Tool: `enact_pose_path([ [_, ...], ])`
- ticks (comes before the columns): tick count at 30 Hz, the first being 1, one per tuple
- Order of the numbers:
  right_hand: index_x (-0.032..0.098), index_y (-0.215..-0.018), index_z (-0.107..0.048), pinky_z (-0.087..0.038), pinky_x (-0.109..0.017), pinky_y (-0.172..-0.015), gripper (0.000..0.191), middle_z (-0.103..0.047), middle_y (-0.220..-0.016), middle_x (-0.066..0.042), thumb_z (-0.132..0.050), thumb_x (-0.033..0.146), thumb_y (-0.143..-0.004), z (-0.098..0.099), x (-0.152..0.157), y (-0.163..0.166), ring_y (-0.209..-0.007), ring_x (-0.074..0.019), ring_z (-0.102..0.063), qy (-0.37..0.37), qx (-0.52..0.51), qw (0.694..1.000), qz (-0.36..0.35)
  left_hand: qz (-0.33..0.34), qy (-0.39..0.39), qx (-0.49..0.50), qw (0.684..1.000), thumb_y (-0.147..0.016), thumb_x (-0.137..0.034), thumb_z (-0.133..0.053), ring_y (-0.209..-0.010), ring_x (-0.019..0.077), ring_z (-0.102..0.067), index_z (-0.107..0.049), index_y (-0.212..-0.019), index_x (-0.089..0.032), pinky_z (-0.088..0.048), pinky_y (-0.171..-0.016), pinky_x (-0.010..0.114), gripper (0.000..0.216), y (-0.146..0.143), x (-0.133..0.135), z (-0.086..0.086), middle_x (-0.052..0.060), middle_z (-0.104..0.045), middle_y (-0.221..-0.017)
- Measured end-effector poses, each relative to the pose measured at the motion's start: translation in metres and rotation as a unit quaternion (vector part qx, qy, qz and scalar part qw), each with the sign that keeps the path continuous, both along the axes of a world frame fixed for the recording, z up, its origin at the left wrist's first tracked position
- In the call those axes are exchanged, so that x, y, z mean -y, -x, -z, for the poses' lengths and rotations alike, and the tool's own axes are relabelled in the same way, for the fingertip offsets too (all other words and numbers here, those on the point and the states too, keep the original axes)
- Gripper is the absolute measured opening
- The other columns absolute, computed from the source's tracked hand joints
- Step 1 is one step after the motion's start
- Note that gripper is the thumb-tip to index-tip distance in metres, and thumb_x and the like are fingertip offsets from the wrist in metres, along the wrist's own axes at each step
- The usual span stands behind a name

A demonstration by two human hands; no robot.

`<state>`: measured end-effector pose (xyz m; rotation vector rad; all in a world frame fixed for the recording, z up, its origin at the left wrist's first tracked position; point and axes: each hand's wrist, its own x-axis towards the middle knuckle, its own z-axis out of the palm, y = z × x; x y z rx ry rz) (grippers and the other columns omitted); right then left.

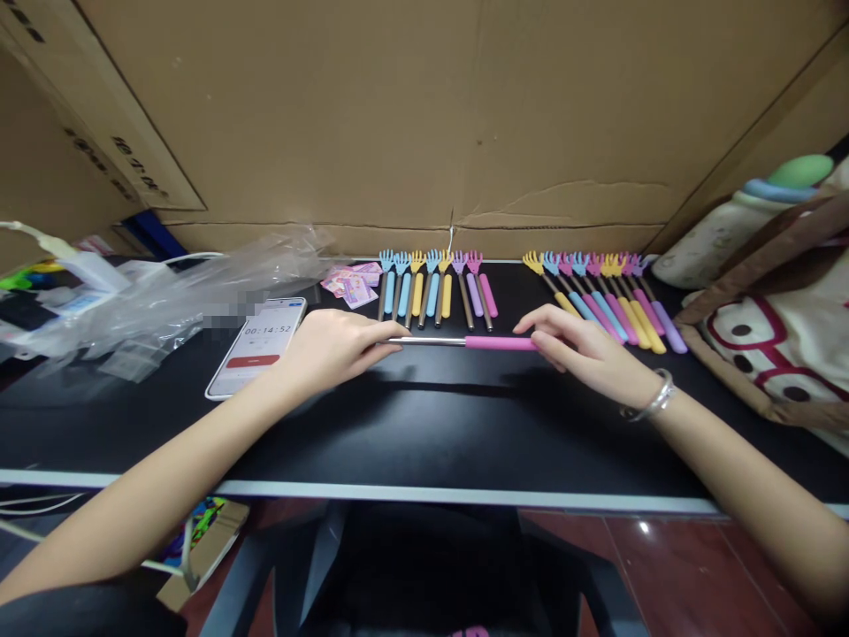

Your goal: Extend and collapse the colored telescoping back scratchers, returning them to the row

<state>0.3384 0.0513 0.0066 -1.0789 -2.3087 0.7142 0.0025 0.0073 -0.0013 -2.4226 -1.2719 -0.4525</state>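
Behind everything stands a wall of brown cardboard (398, 115), and in front of it stretches the black tabletop (411, 442) with its pale front edge. Below that edge is a dark chair (424, 566). At the far right of the tabletop sits a cream bag (789, 349) with brown trim and red-rimmed glasses on it; a pale bottle (722, 230) with a green top leans behind it. Clear plastic wrapping (225, 265) lies rumpled at the left, next to a phone (256, 345) whose timer reads 00:14:52.

The 2 hands are well apart, each closed on an opposite end of 1 rod (464, 342). The left hand (338, 348) pinches its bare metal end, hiding the tip; the right hand (574, 349) has its fingers and thumb on the end of the pink sleeve. The rod is level, above the middle of the tabletop, with its shadow beneath.

Past the right hand, a slanting group of coloured hand-shaped scratchers (614, 305) lies close together. Near the middle, 7 more scratchers (432, 295) lie in a row, handles beside metal shafts. Small printed cards (351, 283) overlap just left of them. A silver bracelet (653, 402) circles the right wrist.
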Motion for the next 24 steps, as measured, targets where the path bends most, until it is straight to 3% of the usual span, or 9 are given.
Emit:
enact_pose_path([
  [4, 0.02, -0.097, -0.061, -0.035, -0.027, -0.055, 0.029, -0.056, -0.069, 0.001, -0.051, 0.047, -0.091, -0.0012, -0.0035, -0.0017, -0.057, -0.0127, -0.048, -0.078, 0.053, 0.996, 0.005, -0.023, -0.005, -0.009, 1.0, -0.1, -0.043, -0.043, -0.07, 0.0194, -0.071, -0.073, -0.107, -0.03, -0.035, -0.055, 0.026, 0.034, 0.0031, -0.0013, -0.0007, 0.001, -0.078, -0.086],
  [15, 0.019, -0.098, -0.062, -0.038, -0.027, -0.058, 0.033, -0.061, -0.073, -0.001, -0.045, 0.047, -0.093, 0.0045, -0.0027, 0.001, -0.059, -0.0139, -0.052, -0.04, 0.048, 0.998, -0.022, 0.011, -0.056, 0.001, 0.998, -0.098, -0.039, -0.047, -0.064, 0.0185, -0.069, -0.077, -0.102, -0.028, -0.034, -0.053, 0.026, 0.032, 0.0079, -0.0047, 0.0017, 0.002, -0.077, -0.077],
  [24, 0.017, -0.103, -0.067, -0.033, -0.027, -0.056, 0.042, -0.058, -0.069, -0.001, -0.043, 0.051, -0.093, 0.0044, -0.0022, 0.0021, -0.056, -0.0127, -0.045, -0.005, 0.061, 0.998, -0.026, 0.018, -0.054, -0.001, 0.998, -0.098, -0.039, -0.044, -0.061, 0.0175, -0.067, -0.077, -0.102, -0.028, -0.032, -0.051, 0.026, 0.035, 0.0083, -0.004, 0.0003, 0.003, -0.075, -0.073],
])
